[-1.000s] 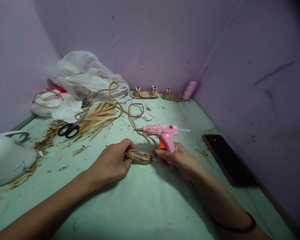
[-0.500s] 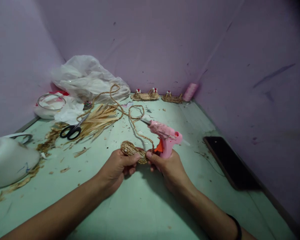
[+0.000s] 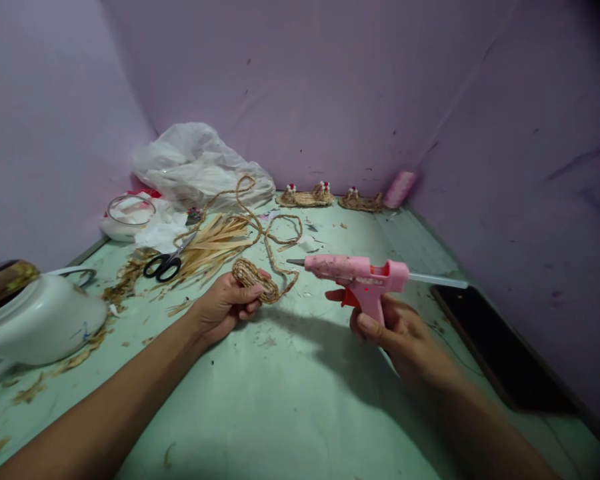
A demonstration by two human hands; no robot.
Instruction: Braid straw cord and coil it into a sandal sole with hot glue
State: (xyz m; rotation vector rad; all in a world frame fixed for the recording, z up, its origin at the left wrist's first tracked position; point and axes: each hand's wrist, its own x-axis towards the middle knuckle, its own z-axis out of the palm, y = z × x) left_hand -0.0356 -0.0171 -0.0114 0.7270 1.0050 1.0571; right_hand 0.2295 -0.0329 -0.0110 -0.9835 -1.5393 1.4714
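Between the thumb and fingers of my left hand (image 3: 233, 305) is a small oval coil of braided straw (image 3: 254, 280). A loose cord (image 3: 275, 261) runs from its right end back across the green table (image 3: 260, 413) in loops. My right hand (image 3: 390, 330) is wrapped round the handle of a pink glue gun (image 3: 343, 268), a finger near its orange trigger. The gun's metal nozzle points left, above and to the right of the coil and apart from it. A clear glue stick (image 3: 437, 281) juts out of its back.
Black-handled scissors (image 3: 164, 267) lie by straw strips (image 3: 220, 241). At the left stands a white pot (image 3: 45, 323); behind are a plastic bag (image 3: 200, 163) and a bowl (image 3: 120, 230). Small woven pieces (image 3: 307, 199) and a pink roll (image 3: 400, 189) line the wall. A phone (image 3: 500, 350) lies right.
My right hand has come away from the coil and moved right with the glue gun, which now points level to the left. The coil stays in my left hand. The view has shifted.
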